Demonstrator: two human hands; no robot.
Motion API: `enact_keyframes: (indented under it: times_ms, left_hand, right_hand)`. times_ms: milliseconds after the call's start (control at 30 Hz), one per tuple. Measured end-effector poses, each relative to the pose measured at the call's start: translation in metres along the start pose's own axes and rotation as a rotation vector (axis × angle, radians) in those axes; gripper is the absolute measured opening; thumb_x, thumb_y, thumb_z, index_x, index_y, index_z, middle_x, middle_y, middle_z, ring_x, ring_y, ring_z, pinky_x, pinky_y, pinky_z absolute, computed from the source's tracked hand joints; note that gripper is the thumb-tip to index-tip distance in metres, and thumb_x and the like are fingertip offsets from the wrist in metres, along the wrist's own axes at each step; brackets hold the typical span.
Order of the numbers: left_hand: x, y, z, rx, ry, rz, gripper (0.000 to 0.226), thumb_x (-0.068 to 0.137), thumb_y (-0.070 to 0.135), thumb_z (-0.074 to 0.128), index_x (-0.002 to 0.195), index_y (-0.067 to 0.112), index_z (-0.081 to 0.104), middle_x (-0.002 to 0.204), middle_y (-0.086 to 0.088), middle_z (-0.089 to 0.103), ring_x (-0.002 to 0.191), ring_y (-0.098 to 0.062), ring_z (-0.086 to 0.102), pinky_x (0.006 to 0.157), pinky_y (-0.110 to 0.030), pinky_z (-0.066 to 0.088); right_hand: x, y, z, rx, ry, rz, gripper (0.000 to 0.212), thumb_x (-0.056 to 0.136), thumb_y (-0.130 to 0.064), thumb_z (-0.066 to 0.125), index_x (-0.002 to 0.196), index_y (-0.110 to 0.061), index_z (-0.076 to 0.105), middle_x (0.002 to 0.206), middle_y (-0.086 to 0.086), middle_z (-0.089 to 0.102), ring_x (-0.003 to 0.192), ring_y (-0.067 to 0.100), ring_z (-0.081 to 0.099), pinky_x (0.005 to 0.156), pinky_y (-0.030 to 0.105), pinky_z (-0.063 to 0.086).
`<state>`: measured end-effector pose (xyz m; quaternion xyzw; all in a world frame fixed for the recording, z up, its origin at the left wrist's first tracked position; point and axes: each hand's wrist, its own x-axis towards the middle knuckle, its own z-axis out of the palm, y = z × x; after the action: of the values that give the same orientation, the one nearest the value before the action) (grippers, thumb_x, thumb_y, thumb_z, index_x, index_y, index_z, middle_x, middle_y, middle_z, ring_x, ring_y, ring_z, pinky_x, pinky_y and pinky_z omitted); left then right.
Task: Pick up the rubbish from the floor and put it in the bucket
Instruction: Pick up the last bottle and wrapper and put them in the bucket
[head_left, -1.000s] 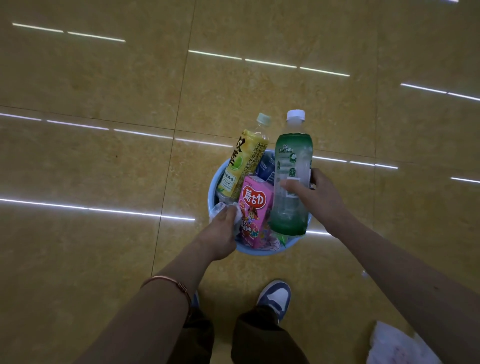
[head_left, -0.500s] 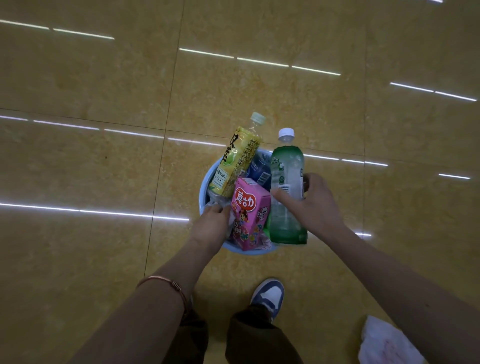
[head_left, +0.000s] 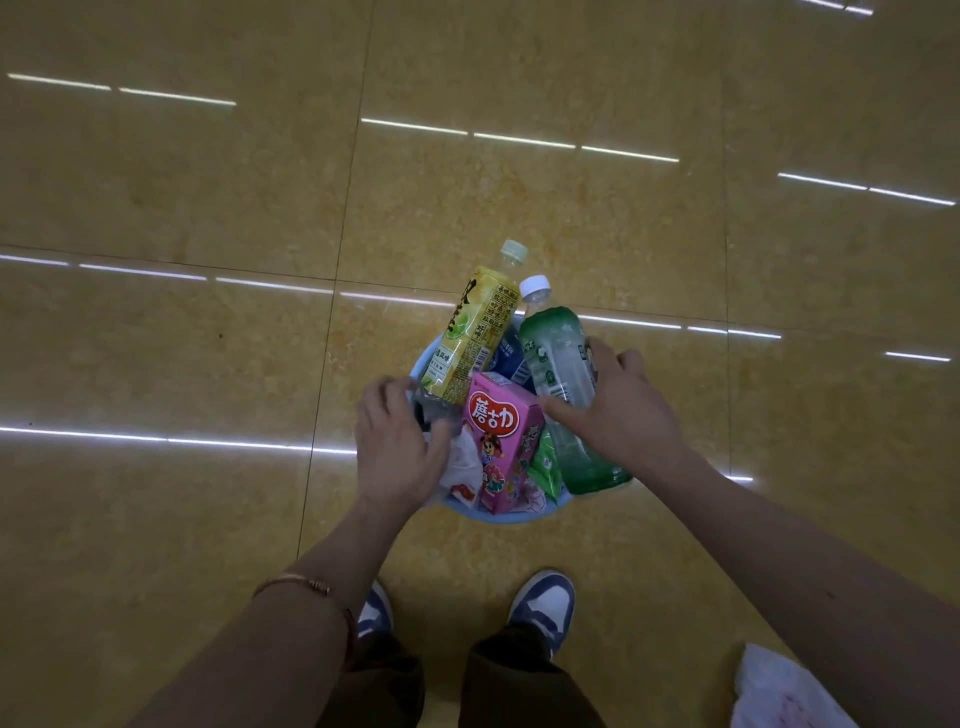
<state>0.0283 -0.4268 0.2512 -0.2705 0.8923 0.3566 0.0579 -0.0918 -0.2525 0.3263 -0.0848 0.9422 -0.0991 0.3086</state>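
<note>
Glossy yellow-tan floor (head_left: 208, 519) tiles stretch bare on every side of the bucket (head_left: 500, 515), broken only by dark grout lines and thin strips of reflected light. This light blue bucket sits just ahead of 2 blue-and-white shoes (head_left: 545, 605), and its rim shows only as short arcs on the left and on the near side, the rest being hidden by rubbish. A yellow bottle (head_left: 475, 332) leans up past the far rim, a pink carton (head_left: 501, 436) stands in the middle, and a white wrapper (head_left: 462, 470) and a green packet (head_left: 545, 462) are wedged against the near rim.

The right hand (head_left: 621, 413) grips the green bottle (head_left: 558, 364), thumb across its front and fingers (head_left: 605, 353) curled behind; the bottle tilts with its white cap pointing away and its base at the near-right rim, beside the carton. The left hand (head_left: 400, 441) straddles the left rim, blurred fingers curled outside and thumb inside, holding it. A white plastic bag (head_left: 779, 691) lies on the floor at the lower right corner, well apart from the bucket, partly behind the right forearm.
</note>
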Motion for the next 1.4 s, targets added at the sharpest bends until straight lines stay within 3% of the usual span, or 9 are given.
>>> enact_keyframes:
  times_ms: [133, 367, 667, 800, 900, 1000, 1100, 1267, 1400]
  left_hand:
    - [0.042, 0.012, -0.002, 0.062, -0.08, -0.037, 0.074, 0.088, 0.039, 0.054, 0.148, 0.018, 0.016, 0.151, -0.017, 0.02, 0.138, -0.033, 0.021, 0.108, -0.05, 0.028]
    - [0.023, -0.001, 0.008, 0.022, -0.358, -0.03, 0.098, 0.064, 0.063, 0.041, 0.148, 0.034, 0.001, 0.157, -0.005, 0.007, 0.142, -0.031, 0.011, 0.111, -0.053, 0.019]
    - [0.023, -0.017, 0.015, 0.263, -0.346, 0.167, 0.112, 0.076, 0.044, 0.071, 0.146, 0.032, -0.016, 0.159, 0.0, -0.008, 0.145, -0.027, 0.0, 0.116, -0.05, 0.013]
    - [0.029, -0.009, 0.023, 0.328, -0.279, 0.136, 0.107, 0.079, 0.034, 0.07, 0.148, 0.026, -0.011, 0.159, -0.004, 0.004, 0.146, -0.026, 0.005, 0.116, -0.046, 0.014]
    - [0.023, -0.011, 0.026, 0.305, -0.238, 0.09, 0.096, 0.083, 0.033, 0.066, 0.149, 0.012, 0.001, 0.157, -0.007, 0.015, 0.146, -0.024, 0.01, 0.116, -0.043, 0.016]
    - [0.02, -0.008, 0.025, 0.286, -0.217, 0.099, 0.095, 0.084, 0.03, 0.066, 0.15, 0.014, -0.001, 0.156, -0.008, 0.017, 0.145, -0.024, 0.012, 0.115, -0.044, 0.019]
    - [0.021, -0.004, 0.025, 0.266, -0.255, 0.069, 0.102, 0.081, 0.031, 0.068, 0.149, 0.018, -0.008, 0.157, -0.008, 0.014, 0.145, -0.026, 0.011, 0.114, -0.047, 0.023]
    - [0.023, -0.002, 0.018, 0.073, -0.387, -0.003, 0.127, 0.067, 0.03, 0.08, 0.147, 0.024, -0.018, 0.158, -0.007, 0.002, 0.145, -0.029, 0.004, 0.114, -0.053, 0.021]
    - [0.02, 0.005, 0.005, 0.07, -0.468, -0.023, 0.128, 0.068, 0.023, 0.08, 0.145, 0.029, -0.021, 0.158, -0.003, -0.012, 0.145, -0.03, -0.003, 0.113, -0.05, 0.02]
  right_hand:
    - [0.001, 0.006, 0.004, 0.079, 0.028, 0.013, 0.089, 0.08, -0.059, 0.062, 0.147, -0.017, 0.022, 0.132, 0.014, 0.039, 0.108, 0.032, 0.057, 0.082, 0.04, 0.049]
    - [-0.004, 0.012, 0.013, 0.137, -0.022, 0.052, 0.089, 0.079, -0.058, 0.064, 0.144, -0.012, 0.024, 0.135, 0.012, 0.04, 0.117, 0.03, 0.05, 0.084, 0.035, 0.044]
    - [0.003, 0.014, 0.016, 0.107, -0.116, 0.059, 0.09, 0.08, -0.053, 0.065, 0.143, -0.006, 0.022, 0.136, 0.015, 0.04, 0.121, 0.03, 0.046, 0.081, 0.033, 0.04]
    - [0.006, 0.013, 0.019, 0.18, -0.143, 0.108, 0.098, 0.078, -0.05, 0.069, 0.145, -0.004, 0.014, 0.137, 0.017, 0.041, 0.12, 0.033, 0.049, 0.091, 0.039, 0.045]
    - [0.006, 0.012, 0.026, 0.363, -0.157, 0.204, 0.095, 0.072, -0.051, 0.073, 0.137, -0.009, 0.018, 0.123, 0.016, 0.053, 0.103, 0.034, 0.06, 0.084, 0.049, 0.054]
    - [-0.002, 0.011, 0.033, 0.421, -0.078, 0.208, 0.104, 0.073, -0.05, 0.074, 0.143, -0.005, 0.012, 0.136, 0.016, 0.042, 0.12, 0.032, 0.049, 0.094, 0.043, 0.048]
    - [-0.013, 0.009, 0.041, 0.468, 0.014, 0.18, 0.112, 0.074, -0.048, 0.074, 0.15, -0.008, 0.002, 0.148, 0.012, 0.027, 0.133, 0.027, 0.032, 0.1, 0.039, 0.039]
    - [-0.019, 0.008, 0.043, 0.529, 0.061, 0.18, 0.113, 0.073, -0.05, 0.074, 0.151, -0.015, 0.001, 0.149, 0.008, 0.024, 0.132, 0.026, 0.032, 0.1, 0.041, 0.039]
    - [-0.024, 0.003, 0.037, 0.506, 0.054, 0.161, 0.117, 0.072, -0.054, 0.073, 0.151, -0.014, -0.003, 0.153, 0.007, 0.019, 0.136, 0.027, 0.029, 0.102, 0.045, 0.038]
